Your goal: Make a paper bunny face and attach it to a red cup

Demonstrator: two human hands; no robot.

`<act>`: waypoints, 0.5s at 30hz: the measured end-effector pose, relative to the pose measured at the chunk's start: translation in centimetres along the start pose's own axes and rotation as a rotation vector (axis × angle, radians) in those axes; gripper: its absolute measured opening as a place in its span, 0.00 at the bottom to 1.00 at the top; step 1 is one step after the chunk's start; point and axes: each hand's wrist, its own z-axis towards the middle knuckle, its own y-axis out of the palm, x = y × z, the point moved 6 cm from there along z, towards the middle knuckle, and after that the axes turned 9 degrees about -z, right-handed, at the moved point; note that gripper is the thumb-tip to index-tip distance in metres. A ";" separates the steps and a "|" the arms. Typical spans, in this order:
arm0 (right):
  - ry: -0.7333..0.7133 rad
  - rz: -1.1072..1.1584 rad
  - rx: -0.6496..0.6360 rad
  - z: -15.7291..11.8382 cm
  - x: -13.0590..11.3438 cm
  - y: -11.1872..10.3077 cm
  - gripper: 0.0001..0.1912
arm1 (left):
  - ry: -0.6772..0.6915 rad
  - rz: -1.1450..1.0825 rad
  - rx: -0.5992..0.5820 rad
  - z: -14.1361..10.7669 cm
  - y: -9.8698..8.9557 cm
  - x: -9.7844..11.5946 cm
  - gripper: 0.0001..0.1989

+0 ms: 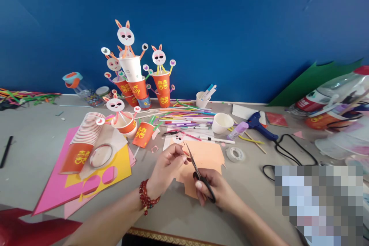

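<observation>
My left hand (pixel 170 167), with a red beaded bracelet at the wrist, pinches a small orange-red paper piece (pixel 186 154) between thumb and fingertips. My right hand (pixel 211 186) has its fingers through the black handles of a pair of scissors (pixel 196 166). The blades point up and to the left, their tips beside the small piece. Under both hands lies an orange paper sheet (pixel 211 157) with cut edges. Just behind it, a white sheet with a rabbit face (pixel 178 138) is partly covered.
Rabbit-faced paper cups (pixel 133 88) stand behind on the left. Stacked red cups (pixel 77 157) lie over pink and yellow sheets. Colored sticks, a white cup (pixel 221 123), a glue stick (pixel 238 130), a tape roll (pixel 235 154) and a blue glue gun (pixel 261 126) lie behind and right.
</observation>
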 end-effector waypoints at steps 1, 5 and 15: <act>0.001 -0.001 0.001 0.0 -0.1 0.0 0.28 | -0.001 0.004 0.003 0.0 0.0 0.0 0.04; 0.002 -0.005 -0.001 -0.1 -0.3 -0.1 0.28 | -0.001 0.015 0.006 0.1 0.0 0.0 0.04; 0.005 -0.044 0.008 -0.2 -0.5 -0.3 0.29 | 0.006 0.007 -0.027 0.1 0.2 0.4 0.05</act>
